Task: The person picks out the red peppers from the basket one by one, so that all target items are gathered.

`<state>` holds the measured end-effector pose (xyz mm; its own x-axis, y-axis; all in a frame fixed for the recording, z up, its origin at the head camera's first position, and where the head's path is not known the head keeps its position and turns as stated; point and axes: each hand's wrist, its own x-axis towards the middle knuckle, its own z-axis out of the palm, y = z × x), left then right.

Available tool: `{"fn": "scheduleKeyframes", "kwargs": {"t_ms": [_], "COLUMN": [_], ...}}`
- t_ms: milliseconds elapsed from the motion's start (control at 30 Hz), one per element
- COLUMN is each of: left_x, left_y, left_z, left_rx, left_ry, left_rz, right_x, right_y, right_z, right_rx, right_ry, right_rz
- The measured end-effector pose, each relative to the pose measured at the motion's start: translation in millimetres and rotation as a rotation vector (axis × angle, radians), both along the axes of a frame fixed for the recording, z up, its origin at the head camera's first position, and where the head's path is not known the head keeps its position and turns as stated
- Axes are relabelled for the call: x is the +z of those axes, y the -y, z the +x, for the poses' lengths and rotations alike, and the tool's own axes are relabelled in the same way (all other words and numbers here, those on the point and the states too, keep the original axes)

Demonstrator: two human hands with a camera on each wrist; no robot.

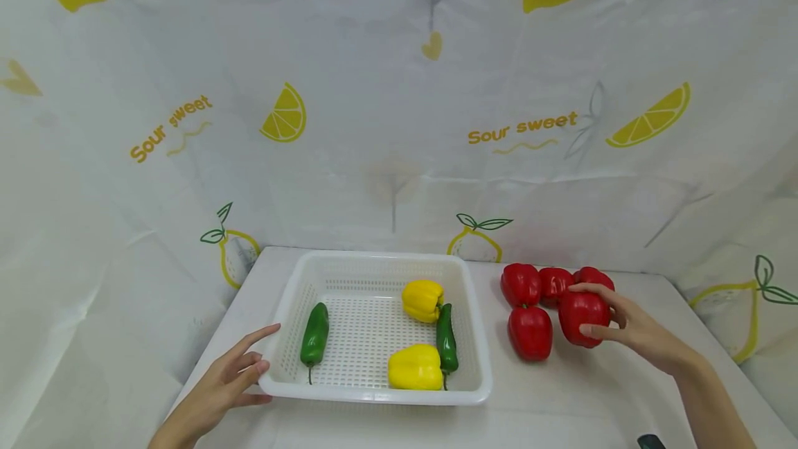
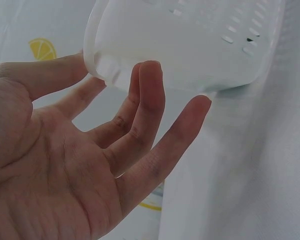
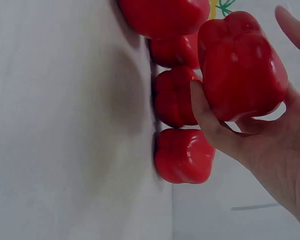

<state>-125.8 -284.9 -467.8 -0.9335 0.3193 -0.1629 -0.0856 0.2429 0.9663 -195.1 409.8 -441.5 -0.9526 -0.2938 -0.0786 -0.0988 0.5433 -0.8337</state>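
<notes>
My right hand (image 1: 642, 331) grips a red bell pepper (image 1: 584, 319), thumb on its near side and fingers over the far side. In the right wrist view, the held pepper (image 3: 242, 70) is raised off the table. Several other red bell peppers (image 1: 530, 333) sit close together beside it. My left hand (image 1: 221, 383) is at the left side of a white plastic basket (image 1: 374, 397), with loosely spread fingers touching the rim. Inside the basket lie two yellow bell peppers (image 1: 415, 367) and two green chili peppers (image 1: 314, 335).
A white-covered table (image 1: 561, 400) lies under everything. Behind it hangs a white sheet (image 1: 374, 179) printed with lemons and lettering. A small dark object (image 1: 651, 441) pokes in at the bottom edge, right of centre; its kind cannot be made out.
</notes>
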Motion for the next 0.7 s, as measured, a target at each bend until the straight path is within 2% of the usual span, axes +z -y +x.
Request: {"fn": "scheduleKeyframes", "kwargs": {"t_ms": [100,500,700], "left_x": [-0.3,-0.4,-0.2], "left_y": [0,-2,-1], "left_z": [0.0,-1.7,0.1], "left_rx": [-0.004,0.003,0.008], "left_ry": [-0.002,-0.018,-0.110], "left_rz": [-0.001,-0.018,-0.077], "right_x": [-6.2,-29.6,-34.5], "right_y": [2,-2,-1], "right_z": [-0.5,-3.1,-5.4], "right_rx": [-0.011,0.042,0.065], "right_ry": [-0.041,0.031,0.029], "right_rz": [0.087,0.103,0.115]}}
